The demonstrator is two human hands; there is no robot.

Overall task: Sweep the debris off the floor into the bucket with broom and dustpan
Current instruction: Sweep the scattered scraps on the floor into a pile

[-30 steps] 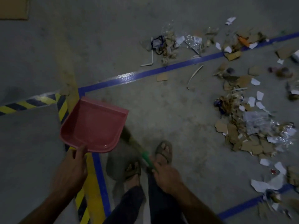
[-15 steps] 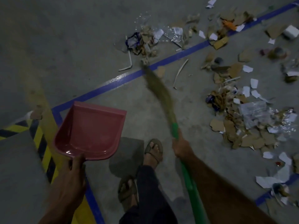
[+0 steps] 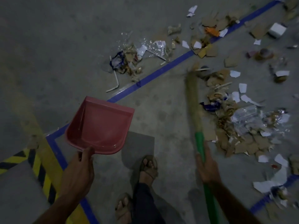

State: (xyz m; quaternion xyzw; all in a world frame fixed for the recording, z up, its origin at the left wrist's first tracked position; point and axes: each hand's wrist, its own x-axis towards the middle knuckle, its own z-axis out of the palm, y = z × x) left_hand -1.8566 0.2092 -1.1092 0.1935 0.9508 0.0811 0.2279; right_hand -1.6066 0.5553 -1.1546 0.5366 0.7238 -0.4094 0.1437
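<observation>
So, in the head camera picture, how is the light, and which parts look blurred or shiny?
Head view: the light is dim overall and the grey floor looks dark. The broom bristles are smeared by motion blur, while the pink dustpan stays fairly sharp. The clear plastic wrap in the debris gives small glints, and the blue tape line has a faint sheen.
</observation>
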